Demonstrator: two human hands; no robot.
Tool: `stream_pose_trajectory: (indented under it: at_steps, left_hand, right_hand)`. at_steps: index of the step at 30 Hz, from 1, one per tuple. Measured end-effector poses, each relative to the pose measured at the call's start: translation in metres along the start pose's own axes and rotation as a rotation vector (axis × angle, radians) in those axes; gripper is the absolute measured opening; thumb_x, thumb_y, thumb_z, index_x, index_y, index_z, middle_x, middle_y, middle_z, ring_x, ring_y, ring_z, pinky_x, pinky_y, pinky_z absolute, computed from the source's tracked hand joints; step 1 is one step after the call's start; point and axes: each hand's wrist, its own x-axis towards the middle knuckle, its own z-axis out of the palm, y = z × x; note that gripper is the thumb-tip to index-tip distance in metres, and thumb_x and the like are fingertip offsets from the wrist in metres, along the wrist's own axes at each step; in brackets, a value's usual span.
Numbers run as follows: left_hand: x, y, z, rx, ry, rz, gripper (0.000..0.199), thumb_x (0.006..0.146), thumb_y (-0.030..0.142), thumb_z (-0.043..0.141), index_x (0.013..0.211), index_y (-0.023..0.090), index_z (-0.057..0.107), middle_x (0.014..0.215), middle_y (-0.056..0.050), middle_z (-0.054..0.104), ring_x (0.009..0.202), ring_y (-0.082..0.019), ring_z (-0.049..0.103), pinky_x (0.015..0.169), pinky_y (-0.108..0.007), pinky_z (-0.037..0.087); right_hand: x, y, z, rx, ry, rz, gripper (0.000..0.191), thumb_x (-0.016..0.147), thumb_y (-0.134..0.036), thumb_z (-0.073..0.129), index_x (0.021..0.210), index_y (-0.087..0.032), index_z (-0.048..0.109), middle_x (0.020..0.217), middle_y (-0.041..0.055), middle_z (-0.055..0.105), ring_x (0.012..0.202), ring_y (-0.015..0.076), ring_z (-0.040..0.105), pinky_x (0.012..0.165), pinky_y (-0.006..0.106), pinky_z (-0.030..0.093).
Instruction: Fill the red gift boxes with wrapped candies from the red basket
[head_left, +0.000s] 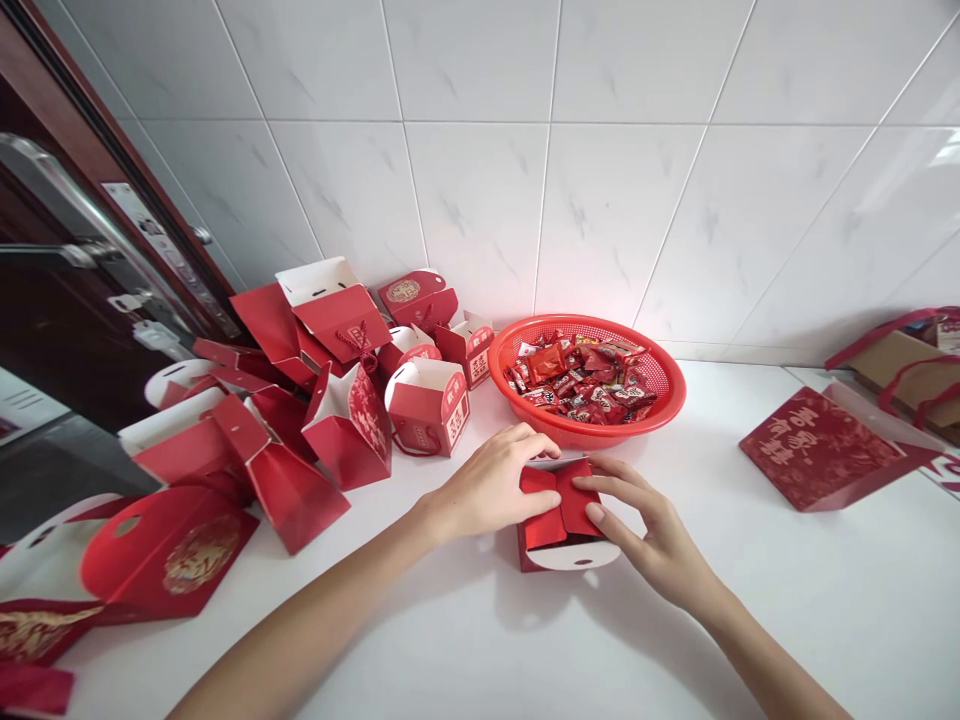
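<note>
A small red gift box (pixel 546 528) stands on the white table in front of me, its inner flaps folded in over the top. A white-lined rounded panel with a slot leans out toward me. My left hand (pixel 487 485) grips the box from the left, thumb on the left flap and fingers curled at the back edge. From the right, my right hand (pixel 656 535) holds it, fingertips and thumb on the right flap and edge. The inside of the box is mostly covered by the flaps.
Behind the box sits a red plastic basket (pixel 667 395) of wrapped candies (pixel 592 380). Several red gift boxes (pixel 349 430) crowd the left side. At right stand a dark red printed box (pixel 817 450) and a bag (pixel 892 365). A tiled wall (pixel 480 200) bounds the back.
</note>
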Motion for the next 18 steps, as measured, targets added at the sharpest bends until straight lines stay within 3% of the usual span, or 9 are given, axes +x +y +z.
stream_pose_trajectory:
  at_steps: [3,8,15,18]
  left_hand:
    - [0.003,-0.001,0.007,-0.041,0.039,0.026,0.021,0.085,0.028,0.074,0.103,0.020,0.067,0.111,-0.006,0.070,0.105,-0.024,0.068,0.094,-0.036,0.053]
    - [0.003,-0.002,0.012,-0.021,0.035,0.042,0.017,0.087,0.032,0.075,0.097,0.021,0.067,0.104,-0.004,0.069,0.094,-0.022,0.068,0.085,-0.033,0.052]
    - [0.001,-0.002,-0.001,0.043,-0.051,0.005,0.030,0.086,0.046,0.075,0.106,0.023,0.073,0.108,-0.005,0.071,0.091,-0.023,0.069,0.080,-0.034,0.051]
    - [0.001,-0.003,0.000,0.050,-0.055,-0.017,0.029,0.085,0.045,0.077,0.104,0.024,0.074,0.106,-0.004,0.070,0.090,-0.023,0.069,0.080,-0.033,0.051]
  right_hand:
    - [0.001,-0.002,-0.001,0.025,-0.016,-0.006,0.035,0.099,-0.052,0.062,0.119,-0.029,0.079,0.143,0.0134,0.066,0.135,0.0331,0.061,0.110,0.051,0.053]
    - [0.001,-0.001,-0.010,0.054,-0.111,-0.039,0.041,0.102,-0.057,0.056,0.127,-0.031,0.075,0.150,0.0128,0.061,0.142,0.0336,0.056,0.114,0.054,0.048]
    - [0.000,0.005,-0.031,0.104,-0.200,-0.083,0.071,0.075,-0.073,0.080,0.130,-0.032,0.064,0.163,0.0126,0.047,0.148,0.0399,0.046,0.119,0.056,0.043]
    - [0.001,0.005,-0.025,0.085,-0.145,-0.044,0.059,0.084,-0.063,0.078,0.130,-0.029,0.061,0.155,0.0145,0.056,0.144,0.0374,0.052,0.116,0.055,0.046]
